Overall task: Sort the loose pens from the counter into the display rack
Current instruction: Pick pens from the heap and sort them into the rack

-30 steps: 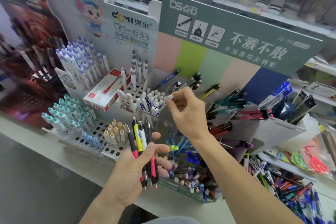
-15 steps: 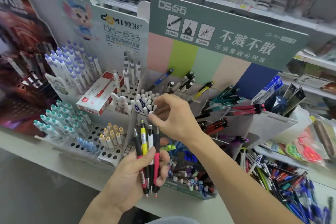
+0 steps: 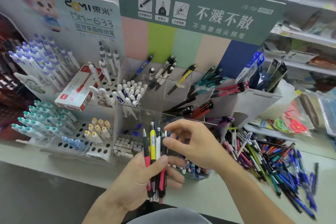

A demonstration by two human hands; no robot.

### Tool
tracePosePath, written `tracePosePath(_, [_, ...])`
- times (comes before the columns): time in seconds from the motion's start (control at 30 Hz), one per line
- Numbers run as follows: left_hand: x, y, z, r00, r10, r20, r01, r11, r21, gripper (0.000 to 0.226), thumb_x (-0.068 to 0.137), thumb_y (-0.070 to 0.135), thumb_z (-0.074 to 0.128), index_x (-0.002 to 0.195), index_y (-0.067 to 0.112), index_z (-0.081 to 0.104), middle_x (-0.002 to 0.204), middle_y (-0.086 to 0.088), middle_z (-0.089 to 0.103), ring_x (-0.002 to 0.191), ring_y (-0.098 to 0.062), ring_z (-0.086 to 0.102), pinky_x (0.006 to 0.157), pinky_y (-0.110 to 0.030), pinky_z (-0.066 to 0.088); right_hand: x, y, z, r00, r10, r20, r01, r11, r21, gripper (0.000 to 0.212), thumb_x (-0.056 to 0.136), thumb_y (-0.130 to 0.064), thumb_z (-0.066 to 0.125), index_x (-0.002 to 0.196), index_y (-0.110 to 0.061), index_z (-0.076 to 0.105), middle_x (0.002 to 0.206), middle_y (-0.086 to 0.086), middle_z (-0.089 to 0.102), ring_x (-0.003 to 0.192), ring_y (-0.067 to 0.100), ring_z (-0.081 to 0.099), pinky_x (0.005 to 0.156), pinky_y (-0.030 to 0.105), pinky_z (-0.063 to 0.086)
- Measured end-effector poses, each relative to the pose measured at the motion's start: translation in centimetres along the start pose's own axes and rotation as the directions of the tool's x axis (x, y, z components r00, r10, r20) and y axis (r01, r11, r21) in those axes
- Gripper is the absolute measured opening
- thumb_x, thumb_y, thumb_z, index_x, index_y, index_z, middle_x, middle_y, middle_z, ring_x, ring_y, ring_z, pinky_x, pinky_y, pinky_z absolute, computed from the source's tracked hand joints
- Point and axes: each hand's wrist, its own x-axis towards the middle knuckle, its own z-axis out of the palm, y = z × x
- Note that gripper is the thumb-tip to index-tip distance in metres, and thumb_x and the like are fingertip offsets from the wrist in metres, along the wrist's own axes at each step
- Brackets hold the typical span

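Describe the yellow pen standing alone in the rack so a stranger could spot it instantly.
Start at the big green sign topping the clear rack. Below its pale green and beige stripes, one yellow pen leans alone in an upper compartment. Unlike the black-and-white pens to its left, it has a yellow barrel with a black clip.

Bright, even indoor light, soft and diffuse; source direction cannot be told; only faint shadows under the hands on the bench point(image 3: 209, 203); slight glare on the clear rack dividers point(image 3: 200, 92); overall soft, washed-out look; motion blur strongest at right on the loose pen pile point(image 3: 283, 165) and on the upper shelves point(image 3: 300, 27); right hand point(image 3: 192, 143) fingers point(image 3: 170, 129) smeared; wide-angle bending at edges, green sign point(image 3: 200, 11) tilts, left rack leans outward; far left corner dark and out of focus.
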Motion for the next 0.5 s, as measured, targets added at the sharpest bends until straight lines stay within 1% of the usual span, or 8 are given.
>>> tracePosePath(0.07, [0.1,-0.4,0.7,0.998,-0.053,0.044,0.053,0.999,-0.005,0.04,0.097,0.013,0.052,0.131,-0.007,0.051,0.11,-0.036,0.066,0.078,-0.039,0.073,0.069,-0.046,0.063,-0.8,1.0,-0.3,0.998,0.048,-0.05,-0.043,0.994,0.097,0.012,0.088,-0.028,0.078,0.097,-0.024,0.071,0.085,-0.002,0.074,0.075,0.025,0.07,0.073,0.04,0.06])
tracePosePath(0.13, [0.2,-0.8,1.2,0.994,-0.097,0.054,0.098,0.995,-0.017,0.04,0.098,0.015,0.048,0.126,-0.013,0.054,0.11,-0.038,0.065,0.078,-0.041,0.072,0.068,-0.047,0.062,-1.6,1.3,-0.9,0.991,0.116,-0.065,-0.096,0.962,0.257,0.012,0.09,-0.017,0.077,0.094,-0.014,0.067,0.082,0.003,0.074,0.068,0.022,0.069,0.063,0.03,0.056])
tracePosePath(0.2, [0.5,-1.2,1.4,0.992,-0.121,0.028,0.121,0.993,-0.011,0.038,0.097,0.017,0.048,0.119,-0.01,0.063,0.11,-0.038,0.066,0.077,-0.043,0.069,0.066,-0.048,0.061,-2.6,1.3,-1.9,0.982,0.162,-0.095,-0.11,0.908,0.404,0.011,0.092,-0.008,0.071,0.092,-0.008,0.06,0.079,0.007,0.074,0.056,0.015,0.062,0.051,0.019,0.046])
tracePosePath(0.27, [0.9,-1.5,1.7,0.994,-0.106,-0.031,0.107,0.993,0.046,0.035,0.093,0.021,0.051,0.112,-0.003,0.069,0.106,-0.032,0.069,0.075,-0.039,0.068,0.066,-0.047,0.06,-3.7,1.2,-3.2,0.975,0.161,-0.153,-0.07,0.877,0.475,0.012,0.093,-0.005,0.07,0.091,-0.008,0.058,0.078,0.011,0.073,0.049,0.016,0.056,0.046,0.021,0.042])
tracePosePath(0.33, [1.3,-2.0,1.9,0.991,-0.069,-0.119,0.088,0.982,0.167,0.037,0.091,0.032,0.054,0.104,-0.002,0.065,0.091,-0.02,0.069,0.066,-0.03,0.063,0.06,-0.037,0.056,-4.4,1.4,-4.0,0.974,0.14,-0.177,-0.042,0.881,0.471,0.014,0.091,-0.007,0.073,0.094,-0.005,0.059,0.075,0.01,0.069,0.048,0.02,0.057,0.046,0.026,0.045])
tracePosePath(0.37, [1.6,-2.2,2.2,0.987,-0.051,-0.153,0.083,0.974,0.209,0.046,0.09,0.044,0.054,0.1,0.0,0.06,0.082,-0.015,0.063,0.059,-0.025,0.057,0.055,-0.032,0.05,-4.6,1.6,-4.0,0.977,0.133,-0.167,-0.046,0.894,0.445,0.015,0.09,-0.008,0.074,0.096,-0.004,0.061,0.074,0.008,0.068,0.049,0.021,0.06,0.046,0.027,0.048])
tracePosePath(0.43, [1.9,-2.9,2.5,0.98,-0.071,-0.188,0.104,0.98,0.172,0.067,0.086,0.069,0.046,0.098,0.003,0.052,0.071,-0.008,0.048,0.05,-0.018,0.04,0.047,-0.027,0.035,-4.7,1.9,-3.5,0.986,0.118,-0.121,-0.062,0.919,0.389,0.017,0.089,-0.009,0.076,0.097,-0.004,0.062,0.073,0.004,0.069,0.055,0.02,0.066,0.05,0.029,0.053])
tracePosePath(0.5, [2.2,-3.5,2.5,0.968,-0.141,-0.208,0.163,0.982,0.094,0.082,0.086,0.074,0.034,0.102,-0.003,0.058,0.069,-0.009,0.047,0.049,-0.017,0.037,0.045,-0.026,0.032,-4.6,2.4,-2.7,0.991,0.11,-0.08,-0.073,0.925,0.372,0.018,0.09,-0.01,0.077,0.098,-0.004,0.062,0.075,0.005,0.069,0.058,0.02,0.068,0.056,0.032,0.056])
